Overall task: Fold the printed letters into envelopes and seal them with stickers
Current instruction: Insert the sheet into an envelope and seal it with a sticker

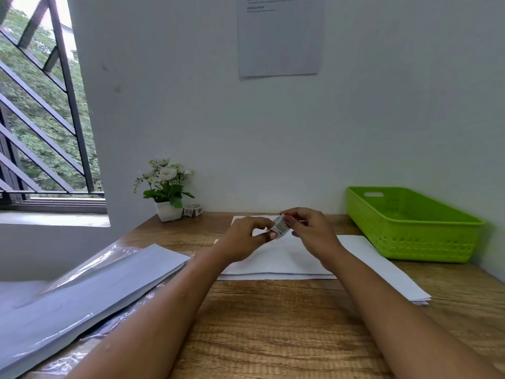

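Head view: left hand (246, 237) and right hand (310, 229) both pinch the sticker roll (280, 227), raised at 12 o'clock over what looks like an envelope (276, 262) on the desk (273, 324). Sealing seems the step in hand: steady the roll with 1 hand, peel 1 sticker free without creasing, press it across the flap. The letters (388, 272) lie at 2 o'clock.

A small sticker roll (281, 227), printed green and red, is pinched between the left grip (246, 237) and right grip (310, 231). Beneath it a white sheet (273, 262) lies flat on the bench (273, 324), with a white paper stack (382, 269) beside it on the right.
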The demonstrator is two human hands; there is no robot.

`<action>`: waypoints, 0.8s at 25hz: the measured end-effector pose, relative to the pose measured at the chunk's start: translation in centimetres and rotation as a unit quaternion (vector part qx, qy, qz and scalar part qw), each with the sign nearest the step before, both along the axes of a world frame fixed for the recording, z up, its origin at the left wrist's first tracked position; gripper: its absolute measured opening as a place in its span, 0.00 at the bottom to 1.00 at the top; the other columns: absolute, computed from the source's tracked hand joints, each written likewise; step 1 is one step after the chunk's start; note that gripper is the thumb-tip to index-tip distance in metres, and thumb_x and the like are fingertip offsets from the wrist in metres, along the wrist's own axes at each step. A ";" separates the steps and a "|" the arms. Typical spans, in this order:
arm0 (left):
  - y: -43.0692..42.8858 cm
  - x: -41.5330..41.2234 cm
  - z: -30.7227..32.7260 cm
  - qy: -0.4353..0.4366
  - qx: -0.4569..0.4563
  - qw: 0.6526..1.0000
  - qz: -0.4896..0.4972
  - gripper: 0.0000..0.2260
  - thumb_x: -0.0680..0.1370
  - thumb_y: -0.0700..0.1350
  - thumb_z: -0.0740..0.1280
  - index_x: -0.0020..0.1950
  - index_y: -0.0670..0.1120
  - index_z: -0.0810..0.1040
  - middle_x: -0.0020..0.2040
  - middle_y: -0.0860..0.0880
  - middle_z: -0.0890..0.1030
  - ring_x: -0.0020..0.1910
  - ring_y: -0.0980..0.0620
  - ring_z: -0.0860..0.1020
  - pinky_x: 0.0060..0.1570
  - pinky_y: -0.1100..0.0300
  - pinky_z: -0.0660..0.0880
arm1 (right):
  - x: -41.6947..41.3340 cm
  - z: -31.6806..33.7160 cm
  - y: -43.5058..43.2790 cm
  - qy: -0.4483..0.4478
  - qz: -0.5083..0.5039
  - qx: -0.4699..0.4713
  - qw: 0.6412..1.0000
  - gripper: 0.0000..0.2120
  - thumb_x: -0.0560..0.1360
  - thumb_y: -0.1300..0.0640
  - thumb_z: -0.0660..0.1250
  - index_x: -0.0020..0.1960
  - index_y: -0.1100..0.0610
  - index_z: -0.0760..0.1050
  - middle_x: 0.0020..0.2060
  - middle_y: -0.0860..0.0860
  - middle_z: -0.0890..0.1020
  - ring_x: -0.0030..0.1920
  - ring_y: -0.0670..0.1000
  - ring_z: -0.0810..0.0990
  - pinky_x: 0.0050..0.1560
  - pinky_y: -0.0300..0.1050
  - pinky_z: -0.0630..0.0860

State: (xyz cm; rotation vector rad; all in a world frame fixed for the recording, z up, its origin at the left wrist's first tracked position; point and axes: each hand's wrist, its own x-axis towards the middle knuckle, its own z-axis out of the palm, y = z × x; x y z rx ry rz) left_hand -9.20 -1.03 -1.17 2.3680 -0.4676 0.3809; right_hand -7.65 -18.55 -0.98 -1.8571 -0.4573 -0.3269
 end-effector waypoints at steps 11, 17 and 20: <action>0.0 0.3 -0.7 -0.037 0.011 0.997 0.073 0.10 0.76 0.56 0.66 0.52 0.53 0.79 0.50 0.53 0.81 0.49 0.56 0.77 0.48 0.56 0.74 | -0.2 -0.1 0.2 0.025 0.008 0.007 1.000 0.04 0.79 0.61 0.61 0.49 0.58 0.74 0.43 0.49 0.78 0.45 0.47 0.80 0.43 0.42 0.80; 0.3 0.8 -0.8 -0.039 0.100 0.984 0.142 0.13 0.76 0.61 0.62 0.55 0.56 0.77 0.55 0.55 0.80 0.53 0.54 0.77 0.55 0.48 0.73 | -0.4 -0.3 0.5 0.029 0.012 -0.010 0.999 0.05 0.79 0.62 0.61 0.46 0.55 0.74 0.44 0.53 0.80 0.44 0.49 0.80 0.40 0.40 0.78; 0.1 0.7 -0.8 -0.041 0.117 0.981 0.151 0.13 0.77 0.60 0.61 0.56 0.56 0.76 0.56 0.56 0.80 0.54 0.54 0.77 0.55 0.49 0.72 | -0.4 -0.3 0.6 0.021 0.004 -0.023 1.000 0.04 0.79 0.62 0.61 0.48 0.56 0.74 0.45 0.53 0.79 0.45 0.49 0.79 0.42 0.41 0.80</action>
